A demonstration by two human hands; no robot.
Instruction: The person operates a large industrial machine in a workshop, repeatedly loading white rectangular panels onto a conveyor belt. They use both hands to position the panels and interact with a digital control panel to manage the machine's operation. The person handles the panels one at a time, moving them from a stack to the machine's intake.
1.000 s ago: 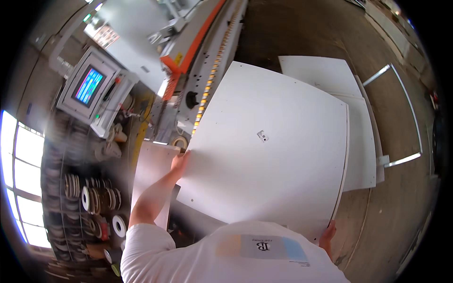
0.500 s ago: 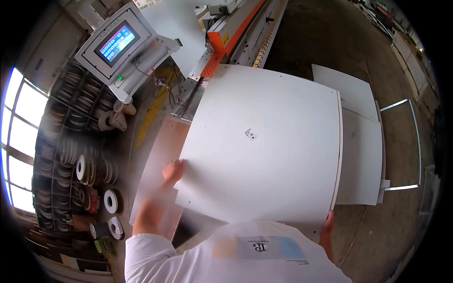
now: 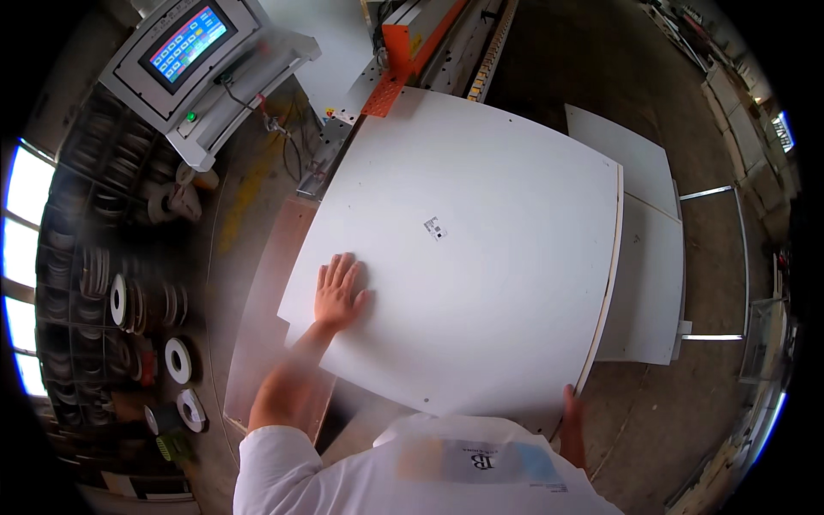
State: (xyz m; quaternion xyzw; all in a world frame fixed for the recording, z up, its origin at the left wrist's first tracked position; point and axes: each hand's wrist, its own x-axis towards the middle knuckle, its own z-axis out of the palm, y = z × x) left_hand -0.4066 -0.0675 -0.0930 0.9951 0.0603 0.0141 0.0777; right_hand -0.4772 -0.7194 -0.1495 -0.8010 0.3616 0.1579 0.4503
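The large white square laminated panel [image 3: 481, 257] now lies further from the grey edge-banding machine with the orange guard [image 3: 412, 43] than it did a second ago: its far corner, then close beside the machine's roller track, now just meets the end of the orange guard. The left hand [image 3: 339, 292], which a second ago gripped the panel's left edge and half a second ago sat at its rim, now rests on top of the face. Judged from this, the board is being steadied and turned rather than fed.

Left hand: flat, palm down, fingers spread and pointing away from the body, holding nothing; the forearm runs up from the white sleeve and is motion-blurred. Right hand [image 3: 571, 425]: at the panel's near right corner, fingers on the edge; whether it clasps the edge cannot be told.

The panel partly overlies a stack of further white boards [image 3: 644, 257] on a metal-railed cart [image 3: 730, 257]. The grey control console with coloured touchscreen [image 3: 193, 60] stands upper left; reels of edge tape [image 3: 176, 360] fill shelves at left.
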